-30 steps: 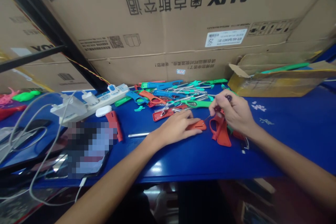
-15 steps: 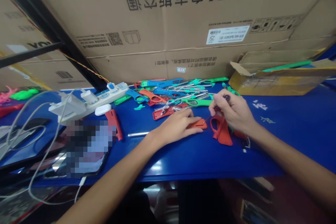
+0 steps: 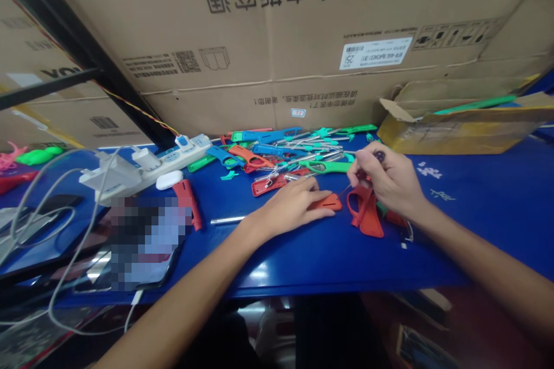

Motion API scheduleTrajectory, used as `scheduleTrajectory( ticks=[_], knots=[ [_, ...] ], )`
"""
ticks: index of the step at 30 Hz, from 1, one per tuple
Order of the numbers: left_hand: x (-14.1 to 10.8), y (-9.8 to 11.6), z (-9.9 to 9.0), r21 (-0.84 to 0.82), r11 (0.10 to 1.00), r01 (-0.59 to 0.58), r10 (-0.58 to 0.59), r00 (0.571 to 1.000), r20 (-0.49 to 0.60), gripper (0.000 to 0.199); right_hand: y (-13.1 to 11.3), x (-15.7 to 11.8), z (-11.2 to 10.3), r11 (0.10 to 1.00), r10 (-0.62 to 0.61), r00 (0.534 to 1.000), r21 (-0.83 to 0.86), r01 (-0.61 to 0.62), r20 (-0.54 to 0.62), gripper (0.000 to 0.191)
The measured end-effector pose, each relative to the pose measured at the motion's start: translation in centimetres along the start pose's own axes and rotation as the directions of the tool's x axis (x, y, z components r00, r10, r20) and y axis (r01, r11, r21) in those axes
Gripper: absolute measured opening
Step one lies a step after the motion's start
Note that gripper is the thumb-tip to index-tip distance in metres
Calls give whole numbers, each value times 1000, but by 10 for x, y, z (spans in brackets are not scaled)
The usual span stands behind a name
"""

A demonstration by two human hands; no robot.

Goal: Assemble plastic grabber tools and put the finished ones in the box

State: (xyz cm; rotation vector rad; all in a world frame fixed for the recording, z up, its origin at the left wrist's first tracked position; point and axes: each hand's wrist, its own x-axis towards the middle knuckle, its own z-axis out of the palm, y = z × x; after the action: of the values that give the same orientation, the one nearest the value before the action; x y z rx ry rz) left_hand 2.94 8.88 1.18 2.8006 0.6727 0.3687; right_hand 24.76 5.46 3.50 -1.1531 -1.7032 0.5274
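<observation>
My left hand [image 3: 294, 204] lies on the blue table and grips an orange plastic lighter handle [image 3: 328, 203] between thumb and fingers. The handle has a dark slot, and its left end is hidden under my hand. My right hand [image 3: 387, 181] is closed around a screwdriver [image 3: 380, 155] with a dark, rounded handle. Its thin shaft slants down left toward the right end of the orange handle; I cannot tell whether the tip touches it. Under my right hand lie red-orange lighter casings [image 3: 367, 213], one with a finger loop, partly covered by the hand.
Behind my hands is a pile of coloured lighter parts and metal tubes [image 3: 298, 147]. A metal tube [image 3: 227, 220] and a red handle [image 3: 188, 204] lie to the left, near a power strip [image 3: 173, 157] and phone [image 3: 151, 248]. An open carton [image 3: 450, 135] stands back right.
My right hand has shifted slightly right with the screwdriver, whose tip has drawn back from the slot toward the orange handle's end. My left hand has stayed in place.
</observation>
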Motion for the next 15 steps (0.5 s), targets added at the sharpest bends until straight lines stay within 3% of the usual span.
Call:
scheduleTrajectory(
  ticks=[9,15],
  knots=[
    [0,-1,1,-14,1000,1,-1,1000,-8,46,1,2,0,999,-43,999,-6,43,-27,37],
    [0,-2,2,-36,999,11,-12,1000,-15,48,-1,2,1,996,-75,997,-44,76,27,36]
  ],
)
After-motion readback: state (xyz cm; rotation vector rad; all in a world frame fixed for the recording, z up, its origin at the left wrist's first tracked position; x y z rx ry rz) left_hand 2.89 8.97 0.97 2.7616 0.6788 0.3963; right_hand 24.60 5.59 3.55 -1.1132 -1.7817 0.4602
